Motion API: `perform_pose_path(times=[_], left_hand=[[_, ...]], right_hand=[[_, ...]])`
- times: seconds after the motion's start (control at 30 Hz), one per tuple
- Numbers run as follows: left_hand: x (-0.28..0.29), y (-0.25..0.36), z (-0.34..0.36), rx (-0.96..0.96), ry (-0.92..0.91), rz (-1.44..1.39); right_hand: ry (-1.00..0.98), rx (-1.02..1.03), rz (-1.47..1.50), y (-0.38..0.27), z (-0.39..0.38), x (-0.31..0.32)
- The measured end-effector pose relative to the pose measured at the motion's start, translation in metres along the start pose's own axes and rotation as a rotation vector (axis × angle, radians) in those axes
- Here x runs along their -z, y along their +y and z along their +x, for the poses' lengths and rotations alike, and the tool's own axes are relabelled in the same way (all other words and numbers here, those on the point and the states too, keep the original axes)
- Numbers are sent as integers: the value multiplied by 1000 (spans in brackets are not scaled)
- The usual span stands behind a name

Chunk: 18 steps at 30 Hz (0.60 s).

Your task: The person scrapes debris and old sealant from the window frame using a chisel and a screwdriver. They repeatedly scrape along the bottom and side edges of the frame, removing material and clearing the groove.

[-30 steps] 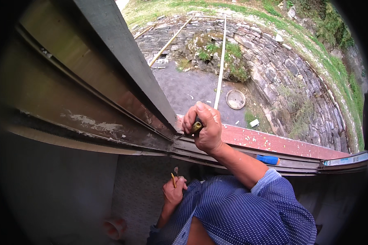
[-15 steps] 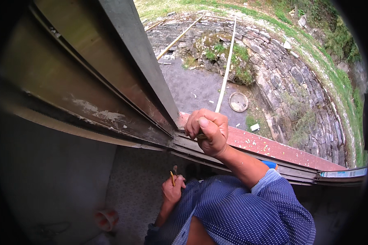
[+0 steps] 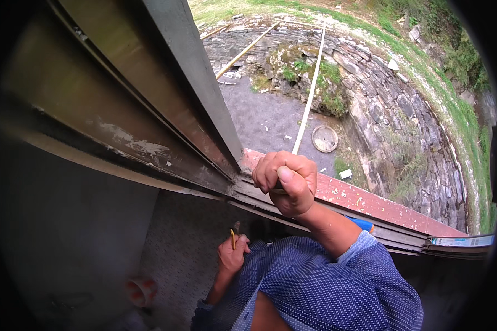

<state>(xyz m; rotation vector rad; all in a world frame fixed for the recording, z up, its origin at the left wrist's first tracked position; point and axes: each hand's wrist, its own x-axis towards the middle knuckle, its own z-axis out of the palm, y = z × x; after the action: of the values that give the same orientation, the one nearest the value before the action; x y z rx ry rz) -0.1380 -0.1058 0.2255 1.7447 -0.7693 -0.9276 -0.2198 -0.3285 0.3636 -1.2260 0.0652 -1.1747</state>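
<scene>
Head view: right hand (image 3: 286,182) is at the centre of the frame, in front of the corner where the window track (image 3: 259,197) meets the grey upright (image 3: 196,83). Its grip is clamped on a tool handle (image 3: 280,191); only a small olive part shows below the thumb, the working end being hidden by the fist. Contact between tool and track cannot be determined.

Left hand (image 3: 233,255), lower centre, is closed on a slim yellow piece (image 3: 232,239). A small flat tip (image 3: 237,225) projects just beside it; whether both form one item cannot be told.

A blue tool with an orange end (image 3: 361,223) lies right of centre along the track, partly covered by the right forearm. Beyond the track runs a reddish ledge (image 3: 364,198), speckled with pale flakes. Scuffed whitish marks appear on the brown panel (image 3: 110,105) at left. A red-and-white bucket (image 3: 141,291) stands at lower left.
</scene>
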Motion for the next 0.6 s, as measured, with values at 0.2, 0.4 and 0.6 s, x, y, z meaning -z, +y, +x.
perform_pose_path(times=[0.2,0.4,0.6], left_hand=[[-3,4,6,-36,-29,34],[1,1,8,-35,3,54],[1,-7,11,-30,0,5]], right_hand=[[44,-97,-70,38,-16,7],[-45,-71,-49,11,-1,-5],[-23,-54,-111,33,-7,-1]])
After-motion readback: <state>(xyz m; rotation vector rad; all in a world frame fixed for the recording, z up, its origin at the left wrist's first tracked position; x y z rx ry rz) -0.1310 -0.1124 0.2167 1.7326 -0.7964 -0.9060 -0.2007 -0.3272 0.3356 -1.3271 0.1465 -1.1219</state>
